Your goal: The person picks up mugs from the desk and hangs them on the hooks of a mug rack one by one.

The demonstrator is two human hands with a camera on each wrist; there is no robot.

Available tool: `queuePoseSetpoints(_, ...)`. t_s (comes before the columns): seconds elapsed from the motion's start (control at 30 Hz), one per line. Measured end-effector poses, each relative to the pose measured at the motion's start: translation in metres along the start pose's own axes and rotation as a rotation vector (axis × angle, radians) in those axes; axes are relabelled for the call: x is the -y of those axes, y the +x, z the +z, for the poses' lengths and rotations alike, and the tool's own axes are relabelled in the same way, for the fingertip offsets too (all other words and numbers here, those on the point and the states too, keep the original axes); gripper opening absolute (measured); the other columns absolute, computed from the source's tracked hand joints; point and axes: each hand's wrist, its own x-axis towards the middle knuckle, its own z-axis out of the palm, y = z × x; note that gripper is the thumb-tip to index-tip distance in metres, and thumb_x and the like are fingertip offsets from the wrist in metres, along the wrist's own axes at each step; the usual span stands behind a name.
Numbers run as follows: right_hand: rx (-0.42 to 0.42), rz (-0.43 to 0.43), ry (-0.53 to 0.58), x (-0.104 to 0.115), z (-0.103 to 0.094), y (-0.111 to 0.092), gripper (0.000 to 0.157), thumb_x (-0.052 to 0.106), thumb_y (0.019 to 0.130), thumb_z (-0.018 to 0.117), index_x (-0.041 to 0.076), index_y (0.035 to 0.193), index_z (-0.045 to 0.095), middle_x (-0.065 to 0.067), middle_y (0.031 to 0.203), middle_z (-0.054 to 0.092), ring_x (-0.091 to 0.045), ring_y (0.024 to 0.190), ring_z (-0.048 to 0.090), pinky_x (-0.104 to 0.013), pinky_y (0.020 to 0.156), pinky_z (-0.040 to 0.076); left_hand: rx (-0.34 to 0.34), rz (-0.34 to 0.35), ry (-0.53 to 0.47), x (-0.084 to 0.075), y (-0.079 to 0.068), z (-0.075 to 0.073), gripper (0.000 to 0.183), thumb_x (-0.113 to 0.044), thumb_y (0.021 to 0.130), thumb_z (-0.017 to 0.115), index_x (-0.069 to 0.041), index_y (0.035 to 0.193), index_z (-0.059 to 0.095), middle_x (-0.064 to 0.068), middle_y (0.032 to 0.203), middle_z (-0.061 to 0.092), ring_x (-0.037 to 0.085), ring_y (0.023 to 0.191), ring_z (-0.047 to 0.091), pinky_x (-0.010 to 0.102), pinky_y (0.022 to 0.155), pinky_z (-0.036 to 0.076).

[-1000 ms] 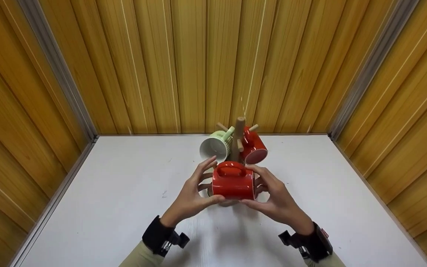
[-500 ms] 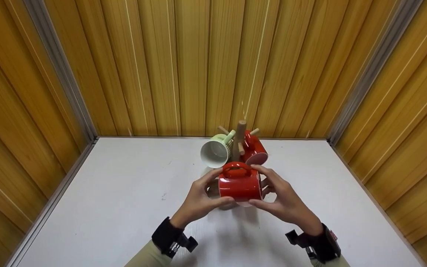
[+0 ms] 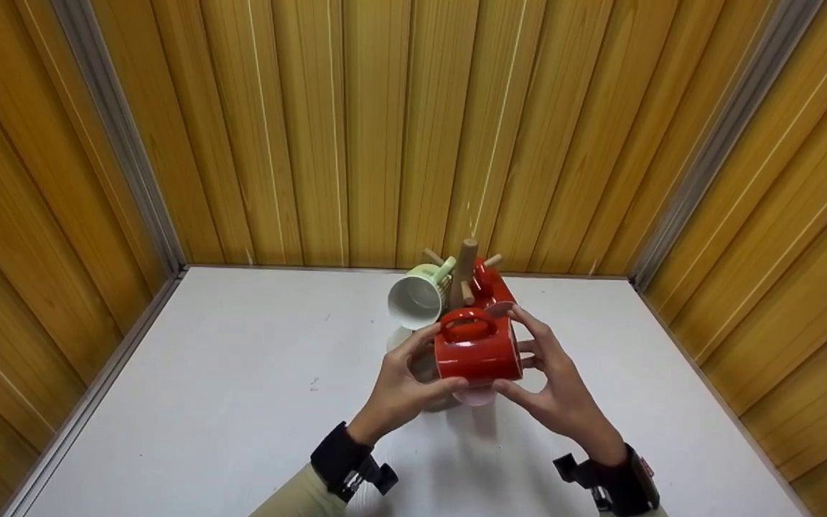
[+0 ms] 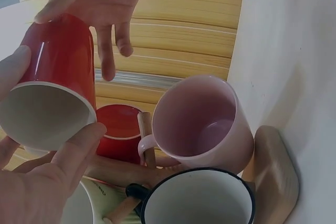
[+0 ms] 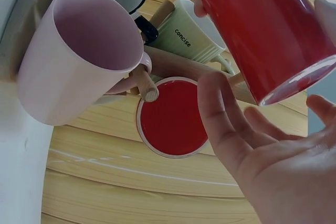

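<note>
A red mug (image 3: 477,359) lies sideways in the air, handle up, in front of a wooden mug tree (image 3: 465,266). My left hand (image 3: 403,391) grips its open end, thumb below and fingers curled over the rim, as the left wrist view shows. At the base end is my right hand (image 3: 564,395), its thumb tip at the mug's lower edge and its index finger just off the upper corner. Its other fingers stretch out apart from the mug in the left wrist view. Behind the held mug, a front peg of the tree sticks out toward me.
On the tree hang a pale green mug (image 3: 417,298) at left and another red mug (image 3: 505,289) at right. Lower down are a pink mug (image 4: 205,119) and a white mug with a dark rim (image 4: 202,200). A white table (image 3: 241,373) meets wood-patterned walls (image 3: 313,129).
The held red mug and the left hand have shifted right. The right index finger has come off the mug's top edge, and the right hand's fingers have spread.
</note>
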Motion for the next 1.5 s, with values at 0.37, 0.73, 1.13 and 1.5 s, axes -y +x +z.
queuePoseSetpoints(0.37, -0.041, -0.06, 0.013, 0.017, 0.001, 0.008, 0.082, -0.007, 0.079, 0.081, -0.002, 0.152, 0.042, -0.022, 0.144, 0.055, -0.017, 0.098, 0.07, -0.03, 0.08, 0.061, -0.027, -0.005, 0.031, 0.004, 0.006, 0.007, 0.076, -0.006, 0.084, 0.084, -0.009, 0.151, 0.049, 0.008, 0.142, 0.06, 0.026, 0.127, 0.061, 0.041, 0.101, 0.053)
queuePoseSetpoints(0.73, -0.044, -0.11, -0.002, -0.015, 0.002, 0.008, 0.083, -0.002, 0.079, 0.085, 0.01, 0.153, 0.047, -0.012, 0.144, 0.057, -0.017, 0.094, 0.071, -0.028, 0.08, 0.06, -0.066, -0.023, 0.144, 0.008, 0.008, 0.007, 0.072, -0.02, 0.086, 0.085, -0.014, 0.149, 0.051, 0.003, 0.138, 0.063, 0.022, 0.124, 0.062, 0.038, 0.099, 0.054)
queuePoseSetpoints(1.13, -0.113, -0.055, 0.033, -0.008, 0.01, 0.016, 0.075, -0.008, 0.08, 0.082, 0.005, 0.147, 0.05, -0.018, 0.139, 0.059, -0.022, 0.093, 0.075, -0.031, 0.081, 0.059, -0.133, 0.004, 0.206, 0.013, 0.009, 0.012, 0.073, -0.021, 0.091, 0.08, -0.017, 0.154, 0.043, 0.006, 0.144, 0.058, 0.021, 0.114, 0.067, 0.036, 0.094, 0.057)
queuePoseSetpoints(1.5, -0.178, 0.163, 0.07, -0.007, 0.02, 0.022, 0.066, 0.003, 0.086, 0.082, 0.012, 0.146, 0.054, -0.018, 0.131, 0.059, -0.024, 0.082, 0.076, -0.04, 0.078, 0.062, -0.161, 0.027, 0.241, 0.018, 0.009, 0.013, 0.07, -0.013, 0.092, 0.078, -0.014, 0.153, 0.043, 0.007, 0.138, 0.062, 0.021, 0.113, 0.068, 0.036, 0.093, 0.057)
